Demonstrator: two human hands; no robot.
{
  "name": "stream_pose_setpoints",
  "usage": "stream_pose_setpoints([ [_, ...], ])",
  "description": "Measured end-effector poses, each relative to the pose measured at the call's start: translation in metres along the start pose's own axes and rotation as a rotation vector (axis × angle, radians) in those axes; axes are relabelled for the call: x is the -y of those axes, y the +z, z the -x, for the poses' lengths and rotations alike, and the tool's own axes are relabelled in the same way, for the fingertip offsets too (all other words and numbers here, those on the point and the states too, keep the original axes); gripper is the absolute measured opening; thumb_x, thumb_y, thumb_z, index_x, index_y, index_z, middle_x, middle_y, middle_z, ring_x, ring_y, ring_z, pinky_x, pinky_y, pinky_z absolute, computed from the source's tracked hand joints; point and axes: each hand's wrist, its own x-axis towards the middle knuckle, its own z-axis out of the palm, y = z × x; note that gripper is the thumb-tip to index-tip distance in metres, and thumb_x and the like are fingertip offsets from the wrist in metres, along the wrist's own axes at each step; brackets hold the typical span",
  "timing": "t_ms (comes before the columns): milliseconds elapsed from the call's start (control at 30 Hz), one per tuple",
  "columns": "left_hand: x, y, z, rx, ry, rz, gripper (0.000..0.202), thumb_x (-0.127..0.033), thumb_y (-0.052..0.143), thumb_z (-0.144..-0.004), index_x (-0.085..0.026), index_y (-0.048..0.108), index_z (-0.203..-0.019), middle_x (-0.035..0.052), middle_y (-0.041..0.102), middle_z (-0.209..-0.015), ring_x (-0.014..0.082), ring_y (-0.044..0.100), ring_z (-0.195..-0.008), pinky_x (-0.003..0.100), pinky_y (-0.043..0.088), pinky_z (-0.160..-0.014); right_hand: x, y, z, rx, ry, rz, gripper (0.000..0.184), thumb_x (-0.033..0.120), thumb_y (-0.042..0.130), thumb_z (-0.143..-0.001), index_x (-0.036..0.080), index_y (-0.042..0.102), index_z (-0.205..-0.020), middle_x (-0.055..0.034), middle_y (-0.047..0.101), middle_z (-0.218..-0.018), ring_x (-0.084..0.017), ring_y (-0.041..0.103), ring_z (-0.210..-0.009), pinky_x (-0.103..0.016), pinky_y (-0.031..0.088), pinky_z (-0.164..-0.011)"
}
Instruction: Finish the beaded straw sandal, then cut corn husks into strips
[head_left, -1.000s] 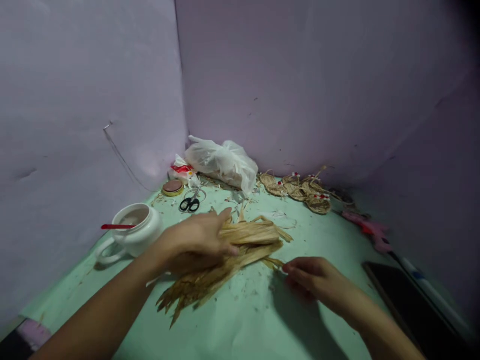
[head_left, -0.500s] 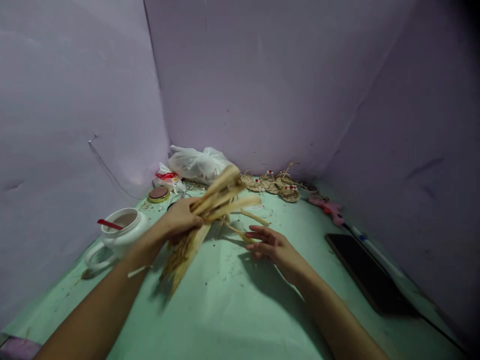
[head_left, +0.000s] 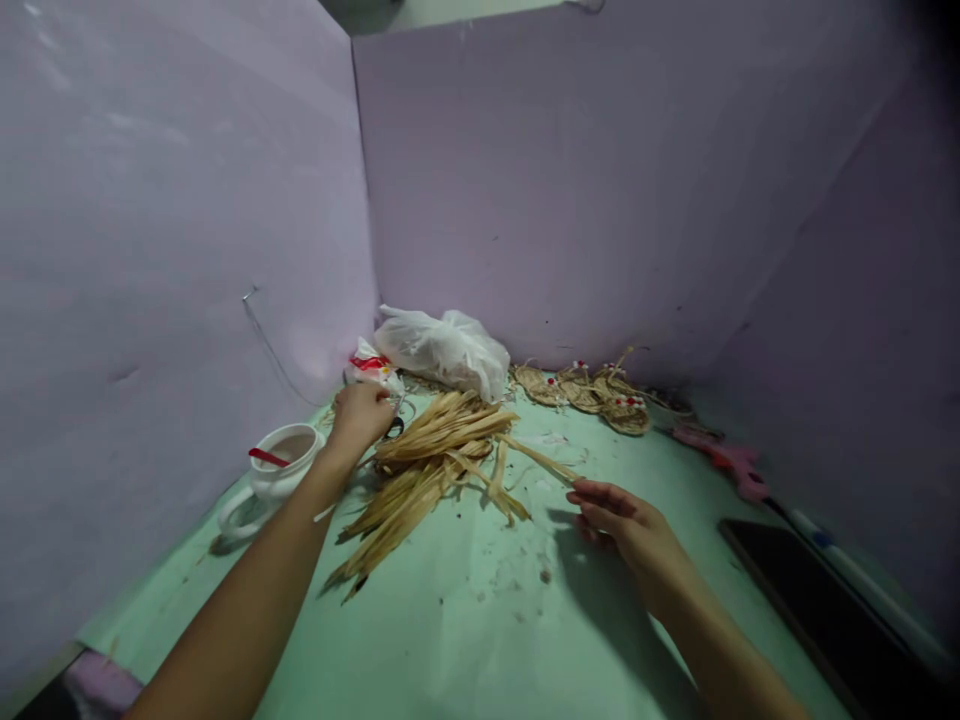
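Note:
A loose bundle of dried, straw-coloured leaf strips (head_left: 431, 445), like husk or palm leaf, lies on the green tabletop. From its right side a thin strip (head_left: 544, 460) runs out to my right hand (head_left: 622, 520), whose fingertips pinch its end. My left hand (head_left: 361, 415) is beyond the bundle's left side with its fingers curled down. What they hold, if anything, is hidden behind the hand. Close by its fingers is a dark loop (head_left: 394, 428), seemingly a scissors handle.
A white mug (head_left: 289, 470) with a red stick stands left. At the back are a red-and-white packet (head_left: 371, 365), a white plastic bag (head_left: 446, 348) and several woven pieces with red beads (head_left: 585, 392). Right lie a pink glue gun (head_left: 739, 470) and a dark phone (head_left: 817, 610).
My left hand has let go of the leaf bundle, which now rests on the table, and has moved back beside it. My right hand has drawn a strip outward. The view has shifted.

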Motion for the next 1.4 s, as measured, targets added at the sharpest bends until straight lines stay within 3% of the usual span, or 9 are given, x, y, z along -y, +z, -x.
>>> stream_pose_setpoints([
  [133,0.001,0.013,-0.024,-0.077,-0.131,-0.177,0.037,-0.016,0.054,-0.061,-0.003,0.064,-0.094,0.0286,0.059,-0.104,0.0398,0.052,-0.102,0.044,0.039,-0.080,-0.003,0.003,0.000,0.051,-0.026,0.014,0.024,0.016,0.070,-0.048,0.014,0.063,-0.071,-0.0031,0.065,-0.070,-0.008,0.051,-0.046,-0.021,0.039,-0.045],
  [367,0.006,0.040,-0.044,0.072,-0.124,-0.285,0.032,-0.014,0.062,-0.053,-0.009,0.066,-0.084,0.0249,0.065,-0.093,0.0377,0.059,-0.090,0.041,0.043,-0.071,0.000,0.002,0.001,0.068,-0.083,0.047,0.022,0.021,0.068,-0.047,0.014,0.063,-0.068,-0.0022,0.063,-0.066,-0.008,0.048,-0.046,-0.023,0.038,-0.048],
  [633,-0.017,-0.009,-0.024,-0.185,-0.072,-0.292,0.049,-0.021,0.053,-0.064,-0.011,0.052,-0.112,0.0224,0.063,-0.096,0.0363,0.058,-0.091,0.042,0.043,-0.069,-0.006,0.004,0.000,0.088,-0.094,0.104,0.019,0.021,0.065,-0.049,0.014,0.064,-0.066,-0.0017,0.062,-0.061,-0.009,0.048,-0.047,-0.022,0.036,-0.046],
  [767,-0.035,-0.034,0.000,-0.338,0.147,0.244,0.049,-0.018,0.056,-0.062,-0.021,0.051,-0.110,0.0075,0.063,-0.079,0.0236,0.059,-0.074,0.031,0.043,-0.062,-0.005,0.004,0.002,0.106,-0.099,0.072,0.021,0.024,0.067,-0.049,0.014,0.063,-0.068,-0.0021,0.062,-0.062,-0.007,0.046,-0.045,-0.022,0.036,-0.046],
  [867,-0.046,-0.031,0.033,-0.006,0.332,0.876,0.040,-0.017,0.062,-0.060,-0.020,0.051,-0.099,0.0019,0.059,-0.074,0.0144,0.055,-0.066,0.021,0.040,-0.055,-0.004,0.004,0.001,0.145,-0.160,0.078,0.027,0.032,0.068,-0.055,0.014,0.063,-0.074,-0.0030,0.063,-0.069,-0.009,0.050,-0.050,-0.024,0.041,-0.051],
  [967,-0.050,-0.011,0.064,0.291,0.309,1.223,0.040,-0.016,0.066,-0.060,-0.020,0.045,-0.093,0.0014,0.060,-0.076,0.0108,0.054,-0.067,0.016,0.040,-0.054,-0.004,0.012,-0.013,0.155,-0.328,0.287,0.029,0.038,0.060,-0.065,0.013,0.064,-0.080,-0.0040,0.063,-0.068,-0.011,0.051,-0.051,-0.026,0.042,-0.052],
  [1133,-0.038,0.020,0.077,0.352,0.118,1.456,0.038,-0.017,0.066,-0.063,-0.020,0.044,-0.093,-0.0042,0.053,-0.065,0.0011,0.034,-0.041,0.010,0.021,-0.034,-0.003,0.053,-0.047,0.154,-0.608,0.681,0.020,0.026,0.058,-0.067,0.018,0.068,-0.082,-0.0048,0.065,-0.076,-0.015,0.053,-0.060,-0.030,0.042,-0.063],
  [1267,-0.030,0.029,0.070,0.286,-0.026,1.479,0.039,-0.015,0.065,-0.061,-0.019,0.045,-0.094,-0.0050,0.050,-0.062,0.0002,0.029,-0.037,0.010,0.016,-0.031,-0.001,0.088,-0.061,0.244,-0.690,0.738,0.016,0.017,0.065,-0.058,0.024,0.070,-0.071,-0.0025,0.064,-0.086,-0.017,0.055,-0.073,-0.029,0.039,-0.070],
  [1400,-0.027,0.030,0.066,0.280,-0.062,1.501,0.040,-0.013,0.063,-0.059,-0.019,0.046,-0.094,-0.0041,0.051,-0.062,0.0013,0.033,-0.039,0.009,0.017,-0.032,0.014,0.093,-0.070,0.276,-0.680,0.689,0.007,0.017,0.064,-0.058,0.022,0.067,-0.062,-0.0015,0.063,-0.075,-0.016,0.053,-0.067,-0.029,0.040,-0.067],
])
